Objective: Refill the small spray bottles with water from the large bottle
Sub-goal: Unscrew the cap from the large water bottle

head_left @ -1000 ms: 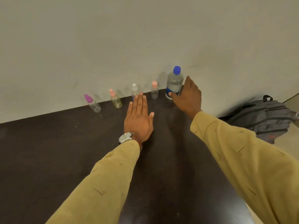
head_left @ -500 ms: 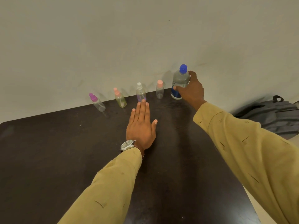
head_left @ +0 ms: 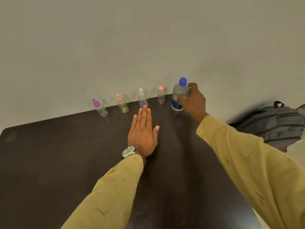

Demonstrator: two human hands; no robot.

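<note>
My right hand [head_left: 194,103] has wrapped round the large bottle [head_left: 180,91] at the back of the surface [head_left: 49,154], right of the small spray bottles [head_left: 142,99], left hand [head_left: 142,133] lying flat and empty; I judge the bottle water-heavy, thin-walled, best gripped mid-body.

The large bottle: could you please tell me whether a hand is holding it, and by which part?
The right hand grips the large bottle around its middle; the left hand rests flat on the table, holding nothing.
</note>
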